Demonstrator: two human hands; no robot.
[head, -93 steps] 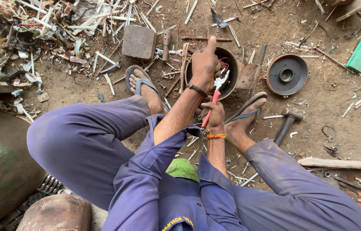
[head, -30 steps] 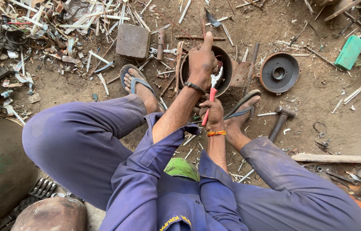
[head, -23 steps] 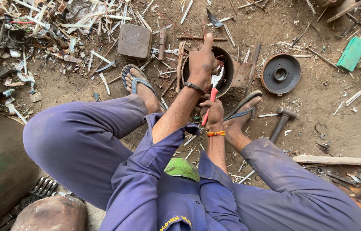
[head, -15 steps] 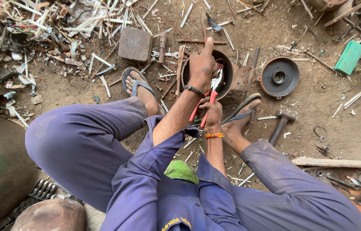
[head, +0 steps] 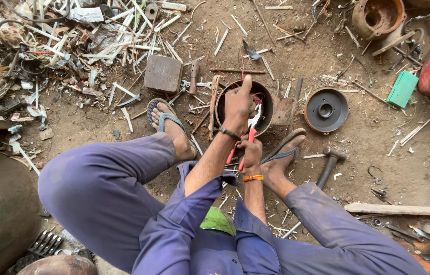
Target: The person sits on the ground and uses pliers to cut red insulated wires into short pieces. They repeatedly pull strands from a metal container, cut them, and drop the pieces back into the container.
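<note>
On the dirt floor (head: 225, 46) between the person's sandalled feet, the left hand (head: 239, 104) presses down on the rim of the round metal drum (head: 266, 109), fingers closed, thumb raised, much as in the earlier frames. The right hand (head: 250, 151) stays clenched around the red-handled pliers (head: 248, 135), whose jaws reach into the drum. Neither hand has shifted noticeably. Just to the right lie a dark metal disc (head: 326, 110) and a hammer (head: 329, 162).

drum (head: 265, 104) between feet | disc (head: 326, 110) right | hammer (head: 330, 163) right of foot
</note>
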